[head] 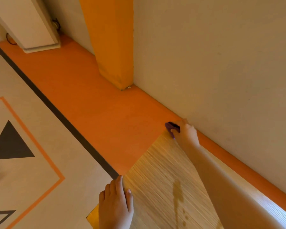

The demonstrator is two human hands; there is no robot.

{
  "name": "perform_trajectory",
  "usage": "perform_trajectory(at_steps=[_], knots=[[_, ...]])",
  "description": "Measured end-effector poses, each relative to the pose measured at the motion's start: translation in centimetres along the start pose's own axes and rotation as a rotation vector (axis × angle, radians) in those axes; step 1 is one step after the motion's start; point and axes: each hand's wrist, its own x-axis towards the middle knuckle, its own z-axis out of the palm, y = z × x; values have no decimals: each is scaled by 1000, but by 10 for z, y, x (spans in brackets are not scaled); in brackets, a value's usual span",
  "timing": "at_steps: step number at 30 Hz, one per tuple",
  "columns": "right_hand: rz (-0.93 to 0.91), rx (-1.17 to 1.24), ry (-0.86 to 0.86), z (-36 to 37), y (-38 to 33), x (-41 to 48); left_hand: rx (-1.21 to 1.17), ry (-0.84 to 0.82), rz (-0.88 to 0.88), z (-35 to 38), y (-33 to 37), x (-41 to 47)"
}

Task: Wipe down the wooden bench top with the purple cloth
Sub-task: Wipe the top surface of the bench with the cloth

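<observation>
Fingers (173,130) of my right hand (186,133) curl round the bunched purple cloth (169,126) at the far corner of the wooden bench top (158,171), by the wall (221,71). Soft, light stuff (best held wadded, I judge); my left hand (116,200) rests flat on the near edge.

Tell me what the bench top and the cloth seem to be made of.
Bench top: light wood or wood-look laminate, I cannot tell which; fine parallel grain lines, slight sheen. Cloth: probably soft purple fabric, since it bunches in the right hand; weave too small to see.
</observation>
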Motion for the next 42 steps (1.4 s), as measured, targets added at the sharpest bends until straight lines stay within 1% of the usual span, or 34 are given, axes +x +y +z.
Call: perform_trajectory(at_steps=[4,6,8,11,14,16,18,19,20,22,24,25,27,29,33,34,36,37,39,42], knots=[[-247,-23,-210,7,-4,-49,7,-1,-5,-2,1,-1],[-270,-34,-242,3,6,-62,18,-7,-7,-4,3,0],[-207,-32,-177,-7,21,-57,28,-15,-14,-5,4,1],[-43,-80,-11,-23,47,-26,31,-29,-30,-7,5,1],[118,-90,48,-29,63,-7,32,-39,-35,-8,5,1],[152,-48,95,-25,61,-12,34,-39,-38,-9,5,0],[101,2,160,-19,50,-29,34,-49,-43,-11,6,1],[57,27,155,-14,43,-41,36,-53,-45,-11,6,1],[7,51,120,-9,36,-55,43,-58,-47,-12,7,1],[-106,100,-4,3,22,-86,60,-78,-51,-13,8,0],[-172,128,-108,10,13,-116,68,-90,-50,-16,9,1],[-195,117,-123,11,13,-126,69,-97,-48,-16,9,1],[-211,82,-100,4,23,-132,68,-101,-44,-16,10,1],[-150,29,-16,-10,42,-118,68,-93,-47,-17,11,2],[126,-61,190,-37,81,-72,65,-82,-39,-16,10,2],[172,-71,214,-37,82,-66,66,-75,-37,-15,9,2],[201,-85,243,-28,70,-65,69,-63,-37,-14,8,2],[187,-72,246,-20,59,-68,70,-61,-36,-13,8,1],[98,-22,209,-1,30,-80,69,-77,-38,-13,8,1],[-84,70,62,31,-15,-107,62,-73,-44,-14,10,1]])
